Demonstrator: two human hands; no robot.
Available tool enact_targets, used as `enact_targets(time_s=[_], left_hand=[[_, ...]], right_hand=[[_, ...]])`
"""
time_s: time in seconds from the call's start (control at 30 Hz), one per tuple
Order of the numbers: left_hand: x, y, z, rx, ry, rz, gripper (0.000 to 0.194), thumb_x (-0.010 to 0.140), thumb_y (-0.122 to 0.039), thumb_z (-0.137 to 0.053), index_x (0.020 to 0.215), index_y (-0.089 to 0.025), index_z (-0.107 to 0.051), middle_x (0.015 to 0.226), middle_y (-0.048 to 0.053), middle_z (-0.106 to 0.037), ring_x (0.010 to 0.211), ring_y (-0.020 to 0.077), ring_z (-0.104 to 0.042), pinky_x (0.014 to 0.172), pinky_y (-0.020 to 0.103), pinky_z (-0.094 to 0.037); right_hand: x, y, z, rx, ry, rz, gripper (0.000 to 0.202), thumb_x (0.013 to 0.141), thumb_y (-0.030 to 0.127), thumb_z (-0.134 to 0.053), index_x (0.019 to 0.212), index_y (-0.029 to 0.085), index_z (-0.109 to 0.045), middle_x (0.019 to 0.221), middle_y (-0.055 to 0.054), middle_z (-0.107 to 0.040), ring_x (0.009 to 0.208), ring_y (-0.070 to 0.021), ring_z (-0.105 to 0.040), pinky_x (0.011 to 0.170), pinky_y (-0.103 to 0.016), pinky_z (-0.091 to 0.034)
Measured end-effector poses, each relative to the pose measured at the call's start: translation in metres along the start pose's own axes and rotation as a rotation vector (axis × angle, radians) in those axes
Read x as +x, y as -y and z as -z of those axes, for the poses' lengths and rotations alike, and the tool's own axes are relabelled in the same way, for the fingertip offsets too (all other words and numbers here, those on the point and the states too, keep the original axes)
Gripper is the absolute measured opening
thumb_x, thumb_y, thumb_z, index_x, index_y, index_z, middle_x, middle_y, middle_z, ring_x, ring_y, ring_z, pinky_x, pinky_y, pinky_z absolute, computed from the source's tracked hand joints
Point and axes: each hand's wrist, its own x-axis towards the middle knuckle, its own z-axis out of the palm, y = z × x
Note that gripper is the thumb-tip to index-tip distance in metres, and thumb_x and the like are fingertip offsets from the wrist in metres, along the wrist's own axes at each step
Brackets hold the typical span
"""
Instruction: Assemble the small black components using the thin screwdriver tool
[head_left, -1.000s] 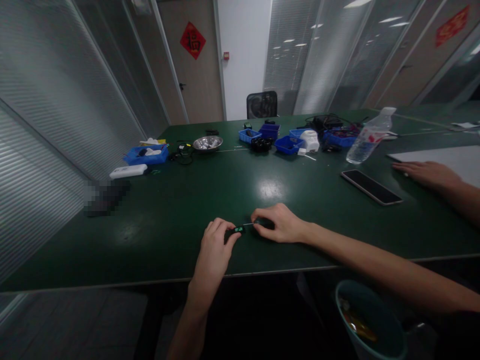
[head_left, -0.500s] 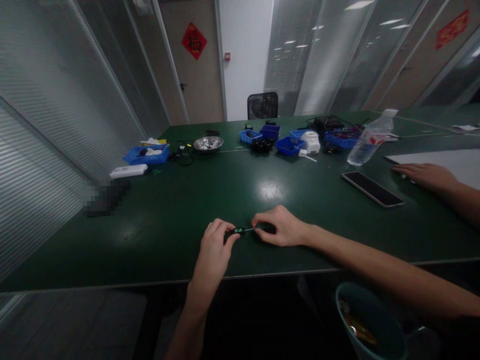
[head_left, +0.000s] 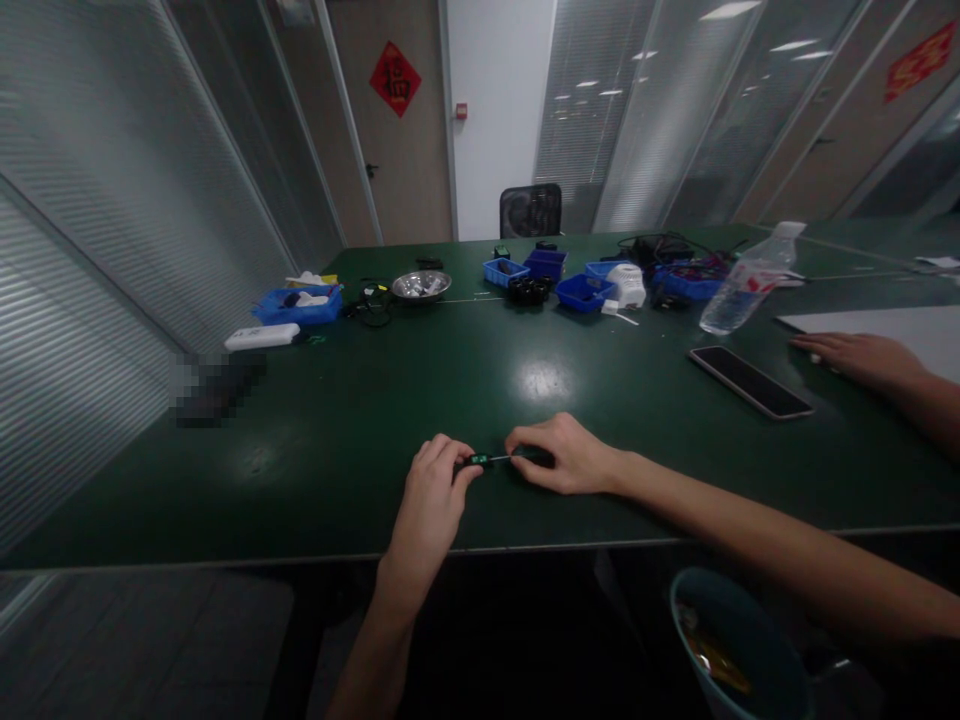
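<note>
Near the front edge of the dark green table (head_left: 360, 400), my left hand (head_left: 438, 488) pinches a small black device with green on it (head_left: 480, 460) between thumb and fingertips. A thin metal shaft (head_left: 501, 458) runs from the device to the fingertips of my right hand (head_left: 562, 455), whose thumb and index finger are closed on its other end. What lies inside the curl of my right hand is dark and mostly hidden. The two hands are a short gap apart, resting low over the tabletop.
A phone (head_left: 750, 382), a tilted plastic bottle (head_left: 750, 280) and another person's hand (head_left: 862, 358) are at the right. Farther back are blue trays (head_left: 585, 292), a metal bowl (head_left: 421, 287) and a white case (head_left: 262, 337). A bin (head_left: 739, 640) stands below the table edge.
The camera view has shifted slightly, so the scene sits a little farther right. Both hands keep the same hold, with no clear movement of the device or shaft.
</note>
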Motion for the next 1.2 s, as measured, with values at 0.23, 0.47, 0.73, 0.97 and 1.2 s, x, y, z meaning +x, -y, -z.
enact_targets(time_s=[0.23,0.47,0.73,0.97,1.2], left_hand=[[0.0014,0.0011,-0.0007,0.02,0.024,0.005,0.006,0.099,-0.015,-0.066,0.098,-0.019,-0.069,0.099,0.005,-0.065,0.097,0.0237,-0.06,0.088,0.038,-0.046],[0.0023,0.0019,-0.0017,0.019,0.041,-0.018,0.007,0.1,-0.013,-0.064,0.098,-0.018,-0.068,0.101,0.006,-0.065,0.099,0.0238,-0.06,0.089,0.038,-0.045],[0.0009,0.0033,-0.0013,0.022,0.034,-0.038,0.006,0.1,-0.015,-0.064,0.098,-0.019,-0.067,0.102,0.006,-0.066,0.099,0.0243,-0.061,0.088,0.038,-0.046],[0.0007,0.0017,-0.0006,0.019,0.05,-0.03,0.007,0.101,-0.015,-0.062,0.098,-0.019,-0.066,0.101,0.006,-0.065,0.098,0.0235,-0.059,0.089,0.038,-0.045],[0.0009,-0.0051,-0.0018,0.008,0.099,-0.04,0.007,0.099,-0.017,-0.068,0.093,-0.019,-0.066,0.097,0.004,-0.063,0.097,0.0227,-0.058,0.087,0.036,-0.043]], right_hand=[[-0.0012,0.0019,0.0,-0.047,0.036,0.025,0.021,0.105,0.033,-0.054,0.114,0.021,-0.067,0.09,-0.004,-0.075,0.067,-0.0143,-0.062,0.066,-0.028,-0.038],[-0.0002,-0.0029,-0.004,-0.072,0.062,0.048,0.029,0.111,0.042,-0.049,0.119,0.02,-0.065,0.087,-0.004,-0.074,0.065,-0.0147,-0.061,0.065,-0.029,-0.037],[-0.0008,0.0002,-0.0039,-0.105,0.071,0.085,0.03,0.113,0.043,-0.045,0.121,0.02,-0.063,0.095,-0.005,-0.075,0.07,-0.0152,-0.064,0.065,-0.029,-0.036],[0.0017,0.003,-0.005,-0.108,0.054,0.08,0.031,0.113,0.043,-0.045,0.121,0.019,-0.064,0.093,-0.005,-0.076,0.07,-0.0153,-0.064,0.065,-0.029,-0.037],[0.0031,0.0044,-0.007,-0.125,0.044,0.098,0.031,0.113,0.043,-0.045,0.121,0.02,-0.064,0.098,-0.005,-0.076,0.07,-0.0151,-0.064,0.064,-0.029,-0.036]])
